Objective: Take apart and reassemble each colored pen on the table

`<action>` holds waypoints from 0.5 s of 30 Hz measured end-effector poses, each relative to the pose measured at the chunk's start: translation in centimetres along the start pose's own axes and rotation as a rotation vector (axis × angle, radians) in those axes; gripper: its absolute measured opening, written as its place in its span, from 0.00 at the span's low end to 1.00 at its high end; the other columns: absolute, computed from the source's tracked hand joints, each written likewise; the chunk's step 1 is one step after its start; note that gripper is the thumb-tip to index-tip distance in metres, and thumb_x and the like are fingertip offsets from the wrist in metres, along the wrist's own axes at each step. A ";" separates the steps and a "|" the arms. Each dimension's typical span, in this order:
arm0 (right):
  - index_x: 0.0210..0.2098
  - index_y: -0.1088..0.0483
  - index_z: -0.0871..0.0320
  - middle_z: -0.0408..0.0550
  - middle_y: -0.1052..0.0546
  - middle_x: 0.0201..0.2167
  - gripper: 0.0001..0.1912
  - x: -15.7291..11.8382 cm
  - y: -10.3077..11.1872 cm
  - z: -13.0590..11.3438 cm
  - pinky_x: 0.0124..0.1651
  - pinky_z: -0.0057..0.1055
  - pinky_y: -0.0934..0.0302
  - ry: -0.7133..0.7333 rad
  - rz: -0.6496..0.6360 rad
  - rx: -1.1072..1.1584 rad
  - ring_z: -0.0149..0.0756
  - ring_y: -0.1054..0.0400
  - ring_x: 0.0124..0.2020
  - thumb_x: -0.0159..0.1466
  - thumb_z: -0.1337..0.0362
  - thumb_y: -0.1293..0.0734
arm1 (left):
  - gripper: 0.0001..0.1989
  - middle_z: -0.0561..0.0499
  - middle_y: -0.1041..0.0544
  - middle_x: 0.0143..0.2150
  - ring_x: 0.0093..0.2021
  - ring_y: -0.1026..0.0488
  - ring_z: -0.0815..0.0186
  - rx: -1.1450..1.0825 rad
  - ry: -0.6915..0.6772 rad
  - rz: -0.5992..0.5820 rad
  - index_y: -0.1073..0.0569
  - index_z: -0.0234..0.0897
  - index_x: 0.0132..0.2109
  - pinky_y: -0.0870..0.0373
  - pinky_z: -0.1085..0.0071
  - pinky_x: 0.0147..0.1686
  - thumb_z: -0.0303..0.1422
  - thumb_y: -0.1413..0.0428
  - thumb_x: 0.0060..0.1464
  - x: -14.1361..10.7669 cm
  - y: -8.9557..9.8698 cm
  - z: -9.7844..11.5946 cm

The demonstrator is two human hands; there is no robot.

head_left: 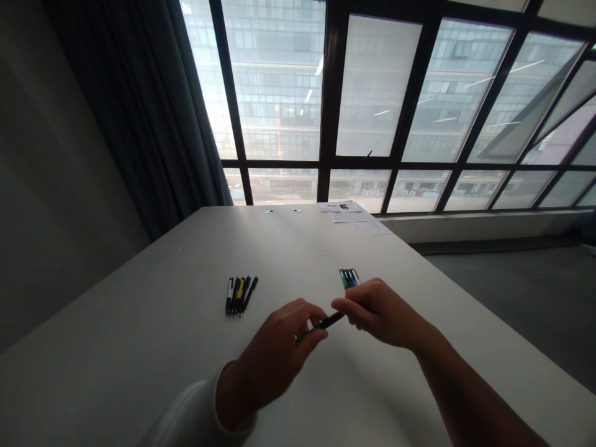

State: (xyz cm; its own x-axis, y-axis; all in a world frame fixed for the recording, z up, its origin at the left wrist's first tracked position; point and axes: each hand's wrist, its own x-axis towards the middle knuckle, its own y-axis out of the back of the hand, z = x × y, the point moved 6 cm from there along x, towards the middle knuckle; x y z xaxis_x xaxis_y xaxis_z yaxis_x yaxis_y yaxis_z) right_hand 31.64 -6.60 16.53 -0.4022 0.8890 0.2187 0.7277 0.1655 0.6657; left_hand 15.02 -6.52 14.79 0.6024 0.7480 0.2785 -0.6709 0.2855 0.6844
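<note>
Two bare hands meet above a white surface (153,347), the left hand (274,357) and right hand (379,313) both closed, their fingers (347,304) gripping a slim dark pen (328,323) from either end at 12 o'clock, a close pinch that holds it steady. A bundle of black and yellow pens (241,296) lies at 11 o'clock, a bundle of blue and green pens (348,277) at 12, and printed papers (354,216) farther off toward 1. No label or writing is legible.
</note>
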 end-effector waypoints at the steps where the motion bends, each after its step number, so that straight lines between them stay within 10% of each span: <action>1: 0.20 0.31 0.60 0.42 0.30 0.16 0.28 0.0 -0.1 0.1 0.26 0.27 0.43 -0.014 -0.007 0.003 0.28 0.38 0.18 0.69 0.47 0.40 | 0.05 0.53 0.26 0.37 0.33 0.31 0.67 0.001 -0.005 0.000 0.27 0.40 0.44 0.35 0.70 0.37 0.32 0.45 0.61 0.0 0.0 0.0; 6: 0.32 0.28 0.59 0.43 0.27 0.25 0.19 -0.1 0.4 -0.4 0.28 0.26 0.43 0.068 0.043 -0.008 0.30 0.36 0.25 0.65 0.48 0.33 | 0.06 0.52 0.25 0.37 0.35 0.30 0.66 -0.002 -0.014 -0.015 0.27 0.40 0.45 0.34 0.69 0.38 0.31 0.49 0.63 0.0 0.0 0.0; 15: 0.19 0.43 0.58 0.36 0.45 0.15 0.29 0.6 -1.6 0.1 0.23 0.27 0.54 -0.012 -0.021 0.004 0.25 0.53 0.18 0.71 0.48 0.42 | 0.04 0.49 0.25 0.38 0.39 0.30 0.62 0.211 -0.138 0.096 0.27 0.37 0.42 0.34 0.67 0.39 0.26 0.45 0.61 0.1 0.5 0.5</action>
State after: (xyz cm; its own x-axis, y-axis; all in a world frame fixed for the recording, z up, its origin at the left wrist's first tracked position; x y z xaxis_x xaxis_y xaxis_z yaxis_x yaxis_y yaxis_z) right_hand 30.26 -6.26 15.57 -0.4103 0.8906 0.1961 0.7213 0.1854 0.6673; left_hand 14.97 -6.60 15.51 0.6034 0.6728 0.4281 -0.6315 0.0754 0.7717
